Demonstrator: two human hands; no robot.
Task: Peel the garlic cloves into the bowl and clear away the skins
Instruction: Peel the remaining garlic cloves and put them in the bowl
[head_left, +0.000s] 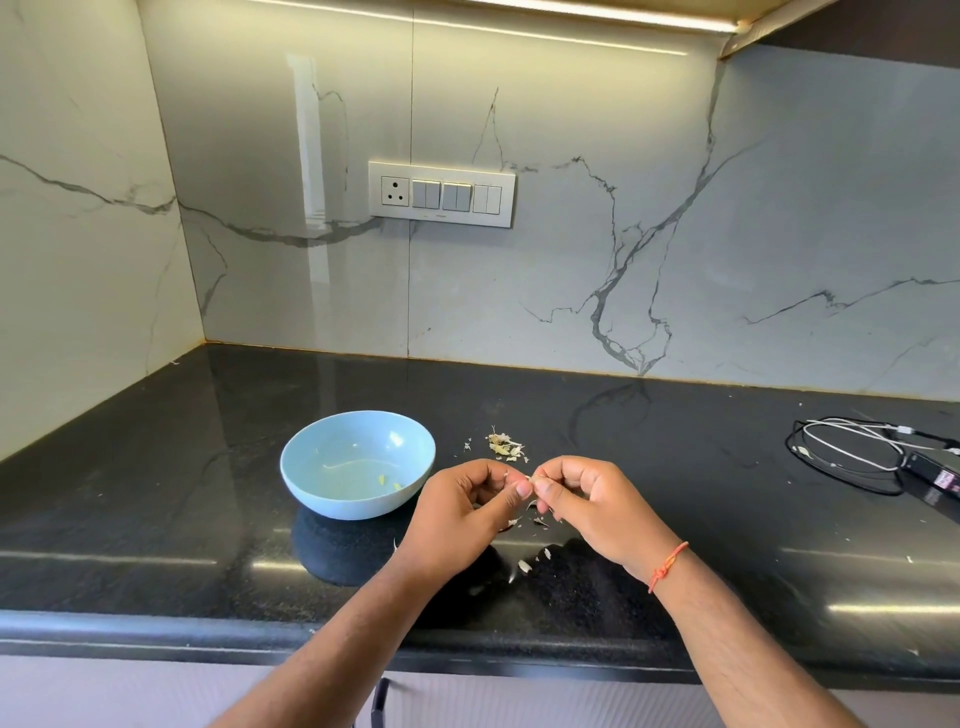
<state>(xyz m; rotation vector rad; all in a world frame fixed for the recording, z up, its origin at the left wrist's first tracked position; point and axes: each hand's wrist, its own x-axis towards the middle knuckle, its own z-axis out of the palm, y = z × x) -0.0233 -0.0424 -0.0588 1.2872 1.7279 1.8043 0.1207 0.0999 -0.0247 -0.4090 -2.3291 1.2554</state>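
A light blue bowl (357, 462) stands on the black counter, left of my hands, with a few small bits inside. My left hand (460, 519) and my right hand (587, 506) meet just right of the bowl, fingertips pinched together on a small garlic clove (527, 479) that is mostly hidden by the fingers. A little heap of garlic skins (503, 444) lies behind my hands. More skin flakes (530, 564) are scattered on the counter under and in front of my hands.
The black counter (156, 519) ends in a rounded front edge near me. White and black cables (852, 452) and a dark device (935, 475) lie at the far right. A marble wall with a switch panel (441, 193) rises behind.
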